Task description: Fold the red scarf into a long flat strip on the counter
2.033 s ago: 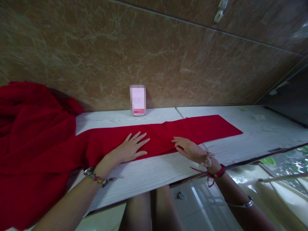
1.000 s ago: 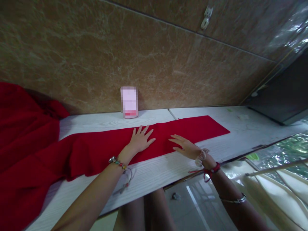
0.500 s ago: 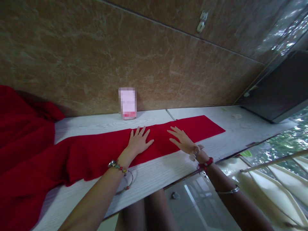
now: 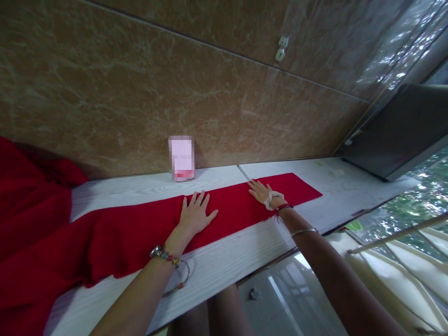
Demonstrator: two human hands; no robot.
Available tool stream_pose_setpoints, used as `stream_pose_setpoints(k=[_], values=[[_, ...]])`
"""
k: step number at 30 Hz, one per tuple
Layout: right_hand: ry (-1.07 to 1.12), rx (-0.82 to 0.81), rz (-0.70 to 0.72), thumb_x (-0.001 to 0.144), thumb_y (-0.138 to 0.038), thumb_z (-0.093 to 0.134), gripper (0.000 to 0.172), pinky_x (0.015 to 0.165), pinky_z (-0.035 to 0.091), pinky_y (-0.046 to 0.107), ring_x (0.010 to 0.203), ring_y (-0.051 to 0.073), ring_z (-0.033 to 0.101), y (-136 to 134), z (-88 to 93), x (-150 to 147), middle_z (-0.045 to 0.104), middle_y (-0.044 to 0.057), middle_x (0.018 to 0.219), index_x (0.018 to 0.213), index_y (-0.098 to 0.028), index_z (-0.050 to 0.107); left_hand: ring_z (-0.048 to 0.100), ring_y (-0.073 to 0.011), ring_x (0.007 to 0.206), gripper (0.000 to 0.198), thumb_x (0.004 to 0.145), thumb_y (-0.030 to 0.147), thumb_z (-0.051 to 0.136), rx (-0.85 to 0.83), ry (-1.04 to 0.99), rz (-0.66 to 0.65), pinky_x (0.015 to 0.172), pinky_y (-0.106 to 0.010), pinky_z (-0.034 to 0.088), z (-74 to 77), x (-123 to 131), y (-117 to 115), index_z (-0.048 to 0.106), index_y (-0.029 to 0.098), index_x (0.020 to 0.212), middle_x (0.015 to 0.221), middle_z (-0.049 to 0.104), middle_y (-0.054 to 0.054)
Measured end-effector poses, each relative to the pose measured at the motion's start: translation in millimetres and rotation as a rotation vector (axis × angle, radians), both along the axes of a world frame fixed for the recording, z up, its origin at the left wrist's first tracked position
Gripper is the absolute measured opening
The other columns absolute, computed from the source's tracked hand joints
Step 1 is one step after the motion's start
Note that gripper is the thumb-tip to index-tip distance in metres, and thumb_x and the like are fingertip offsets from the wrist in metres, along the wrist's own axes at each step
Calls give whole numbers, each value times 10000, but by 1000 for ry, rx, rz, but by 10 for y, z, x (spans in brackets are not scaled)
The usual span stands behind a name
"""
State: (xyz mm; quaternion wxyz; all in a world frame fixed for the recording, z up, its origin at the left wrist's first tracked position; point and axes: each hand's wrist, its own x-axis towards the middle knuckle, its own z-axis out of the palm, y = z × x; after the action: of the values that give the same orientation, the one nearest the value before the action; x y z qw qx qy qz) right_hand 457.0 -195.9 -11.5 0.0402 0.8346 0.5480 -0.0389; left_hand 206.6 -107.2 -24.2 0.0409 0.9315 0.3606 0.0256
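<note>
A long piece of red cloth (image 4: 231, 205) lies across the white wood-grain tabletop (image 4: 224, 254). Its right part is flat, with a straight-edged end, while the left part bunches into loose folds (image 4: 38, 233). My left hand (image 4: 195, 215) rests palm down on the middle of the cloth, fingers spread. To its right, my right hand (image 4: 261, 193) lies on the cloth with fingers stretched out, their tips near the far edge. Neither hand grips anything. Bracelets circle both wrists.
A pink-and-white object, blurred out (image 4: 182, 158), stands against the brown marbled wall (image 4: 140, 102). A dark panel (image 4: 399, 130) is at the table's right end. Cream-coloured rails (image 4: 402, 266) and a glossy floor (image 4: 280, 298) show below the front edge.
My right hand has moved further across the cloth toward its far edge. My left hand stays on the cloth in about the same place. The view has shifted slightly.
</note>
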Motion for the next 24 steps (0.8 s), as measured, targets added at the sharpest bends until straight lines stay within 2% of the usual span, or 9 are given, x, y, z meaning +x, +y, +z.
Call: stream_pose_setpoints(k=[3,5,8,9,11,13,19,22,24], values=[[5,87,25,899,-338,245,471,1017,206,508,1303,236,151,11,7,9,209,66,1429,1356,-229,255,148,-318,1298,666,809,570,262,13,-4,40,1002,-586,106,18,1,-14,289,169,1340,1422,213,-84],[33,135,152,898,-363,237,482,1018,205,504,1306,238,141,59,-20,-186,190,67,1434,1360,-224,247,141,-334,1296,673,802,582,259,-2,3,57,979,-623,107,28,2,-19,274,185,1346,1426,198,-80],[78,112,414,891,-409,242,491,1030,178,490,1311,219,133,130,-82,-509,195,41,1436,1357,-254,248,131,-334,1298,669,802,584,246,-24,15,62,966,-635,127,38,3,-22,261,200,1350,1430,185,-72],[80,98,472,892,-415,235,487,1034,169,486,1311,212,136,144,-103,-560,204,32,1434,1354,-265,252,129,-331,1299,667,802,583,245,-27,19,64,967,-633,131,42,4,-24,261,203,1350,1430,183,-70],[70,70,498,895,-420,212,481,1035,165,484,1309,204,148,151,-142,-517,222,25,1430,1352,-276,255,128,-326,1301,662,804,577,243,-29,29,71,970,-629,133,52,5,-29,256,205,1351,1431,179,-66],[52,56,432,896,-425,187,483,1031,170,489,1306,205,165,127,-174,-287,234,25,1427,1354,-284,244,128,-322,1302,661,804,574,243,-33,42,76,970,-629,132,62,8,-35,247,207,1354,1432,174,-61],[-14,83,132,909,-356,167,452,1027,204,468,1301,199,187,-78,-188,775,248,20,1424,1354,-309,230,129,-320,1302,647,801,569,253,-26,55,82,968,-631,134,55,26,-28,254,227,1350,1434,165,-51],[-76,103,66,896,-332,321,389,980,298,448,1231,222,326,-222,-121,1122,356,62,1356,1279,-278,372,129,-316,1303,641,803,557,266,-16,61,87,966,-630,143,40,30,-24,258,220,1348,1436,154,-43],[-110,126,61,855,-331,451,359,899,384,446,1102,225,453,-302,-63,1243,446,79,1251,1195,-217,453,135,-318,1301,633,805,545,279,-10,68,94,962,-632,150,34,32,-25,260,217,1347,1435,157,-45]])
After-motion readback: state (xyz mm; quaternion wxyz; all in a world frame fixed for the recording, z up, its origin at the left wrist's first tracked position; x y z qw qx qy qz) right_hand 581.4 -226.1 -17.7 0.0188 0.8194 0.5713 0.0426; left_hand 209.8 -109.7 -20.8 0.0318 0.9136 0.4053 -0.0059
